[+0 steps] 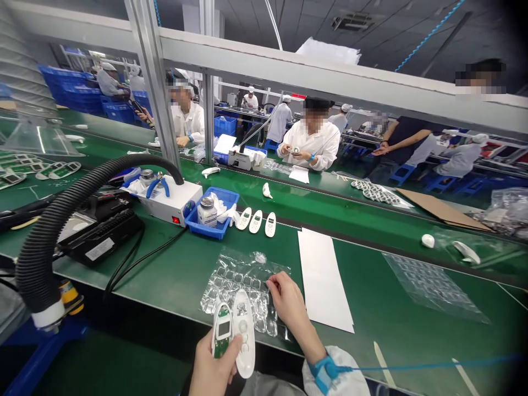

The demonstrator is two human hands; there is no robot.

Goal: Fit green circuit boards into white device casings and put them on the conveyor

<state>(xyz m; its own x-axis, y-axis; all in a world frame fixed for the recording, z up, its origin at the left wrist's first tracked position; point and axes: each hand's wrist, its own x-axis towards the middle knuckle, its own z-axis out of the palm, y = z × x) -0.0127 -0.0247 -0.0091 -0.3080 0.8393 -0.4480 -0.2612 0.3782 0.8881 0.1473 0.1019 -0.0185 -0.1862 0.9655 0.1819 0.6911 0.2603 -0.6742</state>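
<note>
My left hand (pixel 212 366) holds two parts low in the view: a green circuit board with a small screen (pixel 223 330) and a white remote-shaped shell (pixel 244 338) beside it. My right hand (pixel 289 302) reaches over a clear plastic blister tray (pixel 231 278) on the green bench, fingertips pinched at something tiny that I cannot make out. A blue wrist strap (pixel 325 371) with a blue cord sits on my right wrist. Three white remote shells (pixel 256 221) lie in a row further back.
A black corrugated hose (pixel 61 212) arcs at left over a black device (pixel 99 236). A white box with a red switch (pixel 169 201) and a blue bin with a jar (pixel 210 212) stand behind. White paper (pixel 324 275) lies right. Several people work across the conveyor.
</note>
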